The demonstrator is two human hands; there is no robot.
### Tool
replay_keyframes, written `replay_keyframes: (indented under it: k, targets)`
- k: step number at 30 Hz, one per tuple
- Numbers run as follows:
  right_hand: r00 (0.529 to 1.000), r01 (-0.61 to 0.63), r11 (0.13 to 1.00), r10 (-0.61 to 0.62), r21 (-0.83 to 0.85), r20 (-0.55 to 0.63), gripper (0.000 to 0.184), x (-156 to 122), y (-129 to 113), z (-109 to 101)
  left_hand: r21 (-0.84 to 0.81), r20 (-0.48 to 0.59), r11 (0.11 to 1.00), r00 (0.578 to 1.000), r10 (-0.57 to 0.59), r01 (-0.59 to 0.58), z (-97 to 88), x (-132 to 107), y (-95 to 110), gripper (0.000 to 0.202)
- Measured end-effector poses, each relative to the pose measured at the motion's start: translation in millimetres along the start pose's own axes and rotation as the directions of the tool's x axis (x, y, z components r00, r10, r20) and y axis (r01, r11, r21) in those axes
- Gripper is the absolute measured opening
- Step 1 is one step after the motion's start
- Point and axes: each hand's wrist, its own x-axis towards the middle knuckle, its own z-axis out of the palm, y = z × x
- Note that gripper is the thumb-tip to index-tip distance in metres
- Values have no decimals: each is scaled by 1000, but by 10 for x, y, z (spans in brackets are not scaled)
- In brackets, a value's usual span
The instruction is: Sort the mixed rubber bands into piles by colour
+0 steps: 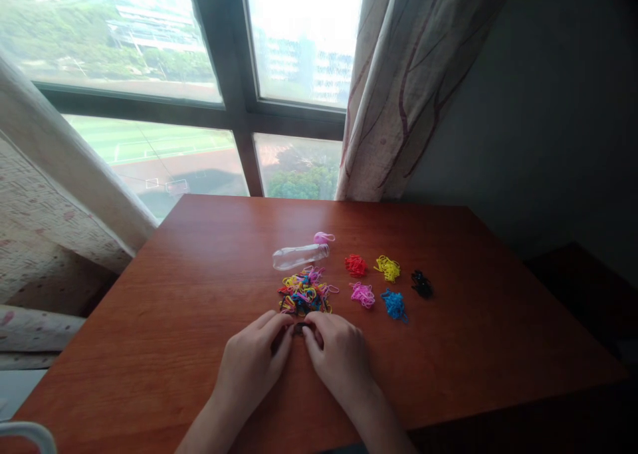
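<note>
My left hand [255, 355] and my right hand [339, 349] meet low over the table, thumbs and fingers pinched. Between their fingertips is a small black rubber band [300, 328], partly hidden by the fingers. Just beyond them lies a mixed heap of rubber bands [305, 292] in pink, yellow, red, blue and black. To the right, sorted by colour, are a red pile [355, 265], a yellow pile [387, 268], a pink pile [363, 295], a blue pile [395, 305] and a black pile [421, 284].
Behind the mixed heap a clear plastic bottle [299, 256] lies on its side, beside a pink cap with a loop [323, 237]. The brown wooden table [169, 321] reaches back to a window and curtains [383, 95]. A white curved bar [27, 431] shows at lower left.
</note>
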Motion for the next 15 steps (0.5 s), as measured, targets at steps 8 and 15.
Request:
replay_keyframes:
  k: [8, 15]
  targets:
    - [998, 11, 990, -2, 138, -64, 12, -42, 53, -4, 19, 18, 1000, 1000, -16, 15, -18, -2, 19, 17]
    - [990, -26, 980, 52, 197, -127, 14, -134, 191, -82, 13, 22, 1000, 1000, -11, 10, -23, -6, 23, 17]
